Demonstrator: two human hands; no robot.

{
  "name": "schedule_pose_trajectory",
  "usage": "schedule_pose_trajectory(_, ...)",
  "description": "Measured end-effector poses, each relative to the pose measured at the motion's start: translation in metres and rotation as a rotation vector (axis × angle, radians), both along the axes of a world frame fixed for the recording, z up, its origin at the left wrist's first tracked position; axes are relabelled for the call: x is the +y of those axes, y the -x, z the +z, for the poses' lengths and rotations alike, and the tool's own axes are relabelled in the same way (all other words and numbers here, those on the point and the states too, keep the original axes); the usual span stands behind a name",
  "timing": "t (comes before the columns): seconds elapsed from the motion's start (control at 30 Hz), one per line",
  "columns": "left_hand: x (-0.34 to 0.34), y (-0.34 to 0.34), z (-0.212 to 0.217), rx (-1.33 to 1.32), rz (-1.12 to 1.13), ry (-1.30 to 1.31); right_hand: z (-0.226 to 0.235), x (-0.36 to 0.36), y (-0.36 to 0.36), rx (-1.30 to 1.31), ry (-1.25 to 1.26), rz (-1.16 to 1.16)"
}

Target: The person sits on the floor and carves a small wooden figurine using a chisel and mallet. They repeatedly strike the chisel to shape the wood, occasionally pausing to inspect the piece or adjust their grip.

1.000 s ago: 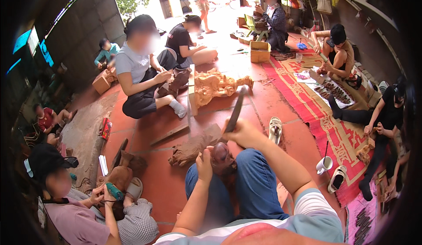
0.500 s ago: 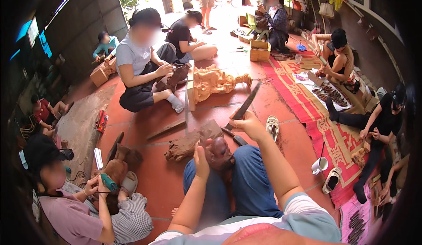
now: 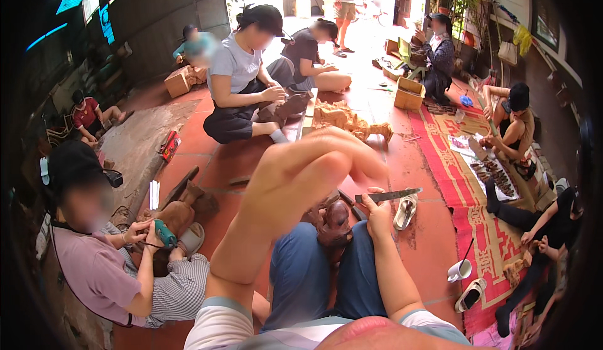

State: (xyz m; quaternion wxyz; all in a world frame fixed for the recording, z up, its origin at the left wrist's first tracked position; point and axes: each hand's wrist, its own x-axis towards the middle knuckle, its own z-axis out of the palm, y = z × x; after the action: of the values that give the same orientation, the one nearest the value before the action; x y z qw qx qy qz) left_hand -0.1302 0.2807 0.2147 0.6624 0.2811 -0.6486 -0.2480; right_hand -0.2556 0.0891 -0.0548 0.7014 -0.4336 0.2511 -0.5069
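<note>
From the head camera I see my right hand (image 3: 379,215) closed around a flat metal file (image 3: 389,195), held level just above the dark wooden carving (image 3: 333,224) that rests on my lap between my knees. My left hand (image 3: 314,161) is raised close to the lens, fingers curled and gripping nothing. I judge the carving well shaped, with finishing strokes left.

The floor (image 3: 427,237) is red tile with a patterned red rug (image 3: 465,180) to the right. Other people sit around carving in this open-fronted workshop.
</note>
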Motion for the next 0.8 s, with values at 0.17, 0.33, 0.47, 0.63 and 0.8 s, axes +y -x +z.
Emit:
schedule_pose_trajectory(0.17,0.072,0.029,0.011,-0.001,-0.671,0.564,0.004,0.009,-0.015,0.012,0.003,0.081)
schedule_pose_trajectory(0.33,0.074,0.024,-0.024,0.008,-0.845,1.121,0.007,0.005,-0.003,-0.009,0.013,0.051)
schedule_pose_trajectory(0.47,0.047,-0.011,-0.059,0.148,-0.957,0.489,0.024,0.015,0.008,0.016,0.043,0.083)
schedule_pose_trajectory(0.63,-0.029,-0.032,-0.183,0.491,0.500,-0.474,0.088,0.070,0.008,0.436,0.827,0.318)
schedule_pose_trajectory(0.8,-0.071,-0.025,-0.253,0.562,0.394,-0.526,0.103,0.061,-0.008,0.782,1.062,0.265)
